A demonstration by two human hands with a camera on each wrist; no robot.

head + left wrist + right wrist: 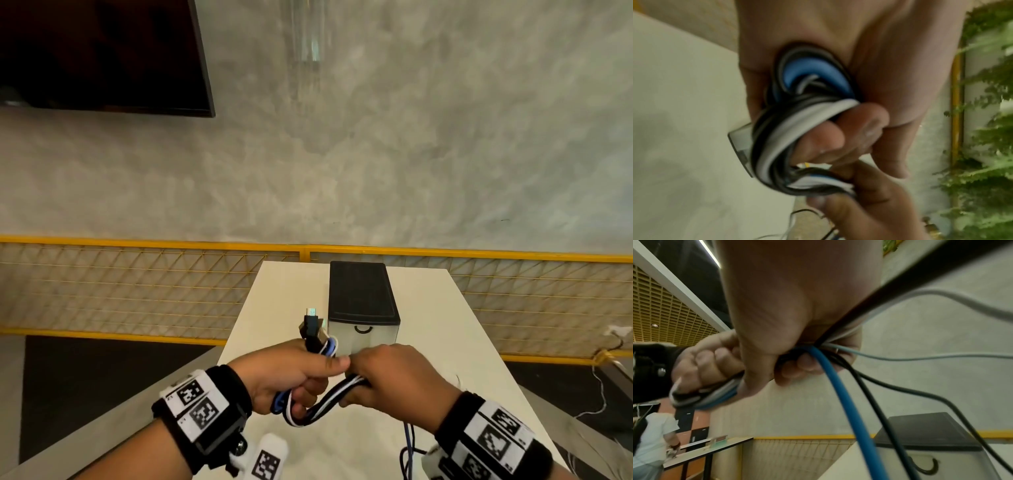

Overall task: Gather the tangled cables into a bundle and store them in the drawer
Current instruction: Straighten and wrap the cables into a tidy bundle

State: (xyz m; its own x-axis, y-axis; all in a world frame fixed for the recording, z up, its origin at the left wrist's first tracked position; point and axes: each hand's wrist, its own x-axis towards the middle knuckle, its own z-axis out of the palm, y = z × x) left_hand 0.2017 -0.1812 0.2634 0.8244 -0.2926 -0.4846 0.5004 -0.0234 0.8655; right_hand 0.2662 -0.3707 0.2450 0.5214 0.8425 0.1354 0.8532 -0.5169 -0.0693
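So we've got the cables [322, 401] up off the table [267, 301] and held between both hands, just in front of the little drawer unit [363, 305]. Our left hand [291, 377] is wrapped around the folded end of the bunch, fingers curled tight, with the plugs [311, 323] poking up out the top of the fist. That makes sense to us: keep the stiff connector ends together in one spot so the loops have something to anchor against. From the left wrist view you can see the blue, white and black strands doubling back in a loop inside that grip, though it's pretty blurry. Our right hand [394, 380] is closed around the same bunch right next to it, knuckles nearly touching the left thumb, and the loose tails [849, 402] hang out underneath it, a blue one, black ones and a pale one. Looks like the right hand is there to feed slack toward the left so it can be folded over again. We'd say the bundle is only partly gathered, since there's clearly a fair bit dangling below the table edge. The drawer [363, 334] looks closed, handle facing us, so one hand will have to let go at some point to pull it open. Holding everything this close to it should make that last bit short.
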